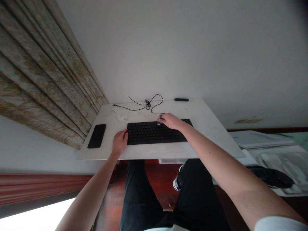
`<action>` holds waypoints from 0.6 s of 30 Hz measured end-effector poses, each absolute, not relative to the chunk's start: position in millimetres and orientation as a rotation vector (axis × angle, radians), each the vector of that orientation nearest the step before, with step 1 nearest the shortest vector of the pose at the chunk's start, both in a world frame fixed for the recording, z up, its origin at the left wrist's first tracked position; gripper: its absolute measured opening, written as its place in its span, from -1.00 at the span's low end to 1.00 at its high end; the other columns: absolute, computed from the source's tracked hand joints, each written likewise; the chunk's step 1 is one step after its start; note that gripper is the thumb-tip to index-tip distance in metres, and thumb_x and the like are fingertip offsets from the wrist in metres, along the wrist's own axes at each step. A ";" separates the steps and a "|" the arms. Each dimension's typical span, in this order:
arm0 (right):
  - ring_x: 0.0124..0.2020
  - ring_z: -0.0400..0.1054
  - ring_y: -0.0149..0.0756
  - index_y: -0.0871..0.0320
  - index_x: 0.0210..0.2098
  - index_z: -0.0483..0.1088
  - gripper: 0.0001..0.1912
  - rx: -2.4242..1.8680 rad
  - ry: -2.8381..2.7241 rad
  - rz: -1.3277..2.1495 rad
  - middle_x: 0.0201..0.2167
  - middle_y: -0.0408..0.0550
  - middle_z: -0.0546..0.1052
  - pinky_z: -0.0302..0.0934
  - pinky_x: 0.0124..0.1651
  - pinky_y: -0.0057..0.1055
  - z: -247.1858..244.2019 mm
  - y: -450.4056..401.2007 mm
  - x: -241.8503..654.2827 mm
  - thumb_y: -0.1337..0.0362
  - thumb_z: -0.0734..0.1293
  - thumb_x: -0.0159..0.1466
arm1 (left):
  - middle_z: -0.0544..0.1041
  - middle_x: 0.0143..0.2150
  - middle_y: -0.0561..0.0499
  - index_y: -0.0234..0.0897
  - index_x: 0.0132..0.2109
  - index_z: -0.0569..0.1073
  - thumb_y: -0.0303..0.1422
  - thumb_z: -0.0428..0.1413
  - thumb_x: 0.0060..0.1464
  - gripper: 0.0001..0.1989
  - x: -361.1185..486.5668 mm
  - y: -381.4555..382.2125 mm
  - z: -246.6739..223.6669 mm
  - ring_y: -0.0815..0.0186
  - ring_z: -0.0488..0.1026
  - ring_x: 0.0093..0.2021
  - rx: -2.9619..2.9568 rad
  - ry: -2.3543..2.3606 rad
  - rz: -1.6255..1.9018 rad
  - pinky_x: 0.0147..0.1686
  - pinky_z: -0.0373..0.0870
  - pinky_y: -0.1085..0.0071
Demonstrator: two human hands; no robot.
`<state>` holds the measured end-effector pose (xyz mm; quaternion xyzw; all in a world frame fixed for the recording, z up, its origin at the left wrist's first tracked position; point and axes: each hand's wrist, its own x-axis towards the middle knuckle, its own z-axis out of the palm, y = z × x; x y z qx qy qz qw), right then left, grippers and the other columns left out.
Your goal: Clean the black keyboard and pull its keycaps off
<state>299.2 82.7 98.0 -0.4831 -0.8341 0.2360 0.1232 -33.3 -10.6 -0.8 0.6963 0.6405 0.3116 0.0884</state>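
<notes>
Right hand (171,121), one: fingertips closed on one small blue-and-white tool (159,120), type too small to tell, held at the far edge of the keyboard, about mid-length. Keyboard (149,133), one, black: directly below and to the near side of that grip, long axis running left to right; the right hand is nearer its middle and right half, the left hand nearer its left end. Left hand (120,140), one: touching the left end, thumb at the edge; whether gripping or only resting, cannot tell. Beyond: one black cable (148,103), bundled, far side; two crumpled white scraps (122,117), far left; one dark bar-shaped item (181,99), far right; one black phone (97,136), left. Support: one white table (211,141). Left surround: patterned curtain (48,64).
</notes>
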 end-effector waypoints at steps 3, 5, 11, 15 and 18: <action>-0.21 0.52 -0.25 0.15 -0.25 0.59 -0.79 -1.489 -2.469 0.685 -0.22 0.01 0.65 0.27 -0.11 -0.40 97.5 83.5 307.2 0.33 0.28 0.39 | 0.59 0.08 -0.14 -0.22 0.13 0.50 -0.20 -0.12 0.36 -0.59 -33.8 -10.1 -1.5 0.09 0.50 0.13 2.083 1.898 0.932 0.24 0.38 0.02; -0.24 0.51 -0.25 0.17 -0.26 0.59 -0.79 -1.538 -2.478 0.653 -0.25 0.03 0.65 0.27 -0.13 -0.40 98.9 85.4 313.9 0.35 0.28 0.38 | 0.59 0.08 -0.14 -0.22 0.13 0.51 -0.19 -0.12 0.36 -0.58 -34.0 -9.7 -2.0 0.09 0.50 0.13 2.091 1.905 0.935 0.24 0.37 0.02; -0.18 0.51 -0.27 0.17 -0.22 0.59 -0.77 -1.487 -2.410 0.721 -0.17 0.03 0.65 0.29 -0.07 -0.41 100.0 84.2 325.9 0.39 0.26 0.38 | 0.59 0.08 -0.14 -0.22 0.13 0.51 -0.19 -0.12 0.36 -0.58 -34.1 -10.2 -1.8 0.09 0.50 0.12 2.100 1.904 0.935 0.25 0.37 0.02; -0.24 0.52 -0.21 0.18 -0.29 0.59 -0.79 -1.667 -2.429 0.631 -0.27 0.06 0.65 0.29 -0.12 -0.36 101.8 81.8 334.3 0.37 0.29 0.36 | 0.59 0.09 -0.15 -0.23 0.13 0.50 -0.19 -0.12 0.36 -0.58 -33.7 -10.9 -0.8 0.09 0.50 0.13 2.093 1.898 0.934 0.25 0.37 0.03; -0.18 0.52 -0.23 0.16 -0.24 0.59 -0.79 -1.568 -2.407 0.664 -0.20 0.04 0.65 0.29 -0.08 -0.38 103.5 81.2 340.4 0.37 0.28 0.38 | 0.58 0.10 -0.16 -0.25 0.15 0.50 -0.19 -0.12 0.36 -0.58 -33.4 -10.9 -0.6 0.08 0.49 0.14 2.091 1.905 0.921 0.25 0.36 0.02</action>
